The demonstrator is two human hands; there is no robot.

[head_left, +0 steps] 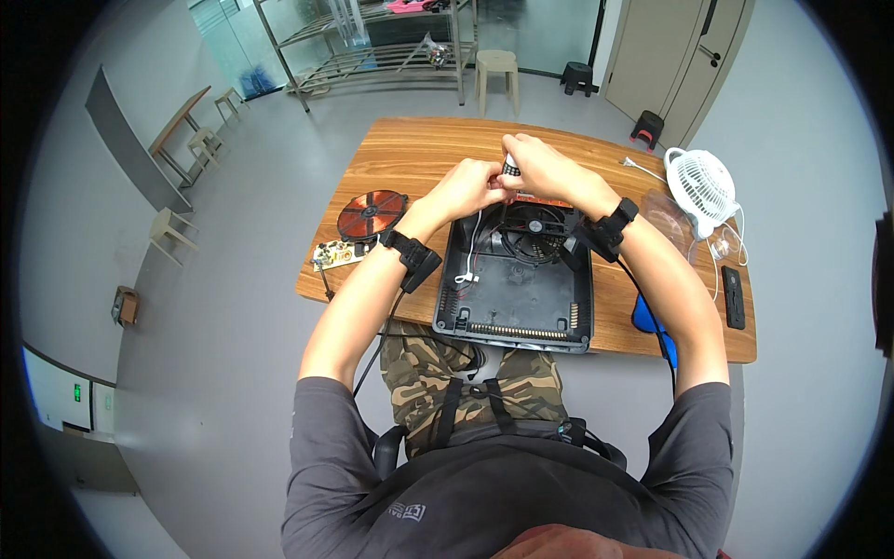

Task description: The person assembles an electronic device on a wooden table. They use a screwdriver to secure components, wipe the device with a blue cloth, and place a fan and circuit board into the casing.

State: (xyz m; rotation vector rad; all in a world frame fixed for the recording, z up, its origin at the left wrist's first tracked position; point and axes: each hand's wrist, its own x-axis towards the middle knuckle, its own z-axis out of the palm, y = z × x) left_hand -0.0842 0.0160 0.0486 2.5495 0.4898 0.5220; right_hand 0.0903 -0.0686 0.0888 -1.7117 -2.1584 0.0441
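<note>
A black plastic appliance housing lies open-side up at the table's near edge. In its far part sits a round black cooling fan, and a thin white cable with a white plug runs down inside. Over the housing's far edge my two hands meet. My right hand is closed around a small black-and-white handle-like object, its lower end hidden by fingers. My left hand is closed just below it, fingertips pinched; whatever they hold is hidden. A reddish-orange strip shows beneath my right hand.
Left of the housing lie a copper coil disc and a circuit board. On the right are a white fan, clear plastic packaging, a black strip-shaped part and a blue object partly behind my forearm.
</note>
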